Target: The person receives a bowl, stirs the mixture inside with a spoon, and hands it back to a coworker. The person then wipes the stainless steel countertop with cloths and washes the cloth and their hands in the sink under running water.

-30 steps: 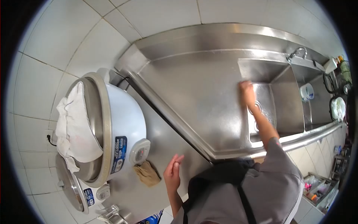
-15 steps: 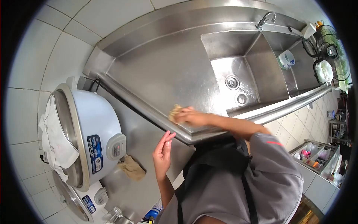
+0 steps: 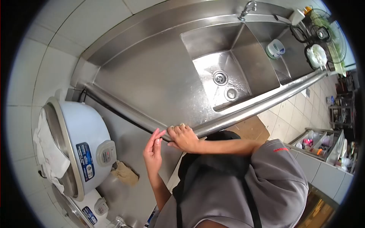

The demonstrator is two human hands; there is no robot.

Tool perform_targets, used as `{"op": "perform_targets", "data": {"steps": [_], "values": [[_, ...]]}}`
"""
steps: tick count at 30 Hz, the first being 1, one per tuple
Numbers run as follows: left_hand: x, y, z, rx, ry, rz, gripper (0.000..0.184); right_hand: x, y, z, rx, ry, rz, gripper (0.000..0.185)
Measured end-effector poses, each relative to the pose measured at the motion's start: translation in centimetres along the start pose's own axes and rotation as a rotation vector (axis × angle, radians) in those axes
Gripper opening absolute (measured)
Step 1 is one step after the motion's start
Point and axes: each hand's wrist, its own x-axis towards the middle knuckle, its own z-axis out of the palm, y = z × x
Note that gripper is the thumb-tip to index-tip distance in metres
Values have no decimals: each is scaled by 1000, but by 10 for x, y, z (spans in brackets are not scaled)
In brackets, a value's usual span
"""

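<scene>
My right hand (image 3: 185, 138) is closed and pressed down on the front corner of the stainless steel sink counter (image 3: 152, 87). Under its fingers is a crumpled yellowish cloth (image 3: 171, 128), mostly hidden now. Just left of it, my left hand (image 3: 153, 152) is raised with fingers stretched out and nothing in it. Its fingertips come close to the rounded counter rim and to the right hand; whether they touch I cannot tell.
Right of the counter's flat part are a sink basin (image 3: 239, 72) with a drain, a tap (image 3: 248, 9) and a second basin holding a white tub (image 3: 275, 49). At left stand a large rice cooker (image 3: 85, 133), a folded tan cloth (image 3: 124, 174) and a smaller cooker (image 3: 91, 207).
My right hand has moved with the cloth from the counter's flat surface toward me, onto the front corner rim. The whole view has shifted a little. My left hand stays beside the rim.
</scene>
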Motion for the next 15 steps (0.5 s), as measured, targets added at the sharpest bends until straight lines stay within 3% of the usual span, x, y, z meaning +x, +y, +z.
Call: {"op": "perform_targets", "data": {"steps": [2,3,5,6,7,8,9,10,11,13,15], "values": [[7,6,3,29,-50,20,32,-27,21,4,-40,309,-97,43],[7,4,7,29,-73,-9,32,-41,46,-18,2,131,-54,47],[12,1,6,40,-130,-60,32,-80,120,-53,53,174,-103,41],[13,1,7,38,-137,-68,32,-104,171,-74,67,-31,-37,33],[12,2,7,38,-140,-77,32,-130,234,-99,62,-16,-212,25],[10,3,5,40,-139,-84,32,-154,267,-131,209,-174,437,21],[10,-1,2,37,-144,-67,32,-170,325,-153,-176,-324,774,23],[9,-9,0,31,-135,-47,32,-182,360,-187,-575,-500,625,26],[7,-14,-2,25,-113,-25,32,-190,382,-211,-574,-304,625,32],[7,-12,-6,-9,-77,-46,32,-180,417,-220,-3,475,896,31],[3,-12,-11,-11,-72,-84,32,-123,371,-218,357,544,752,29]]}}
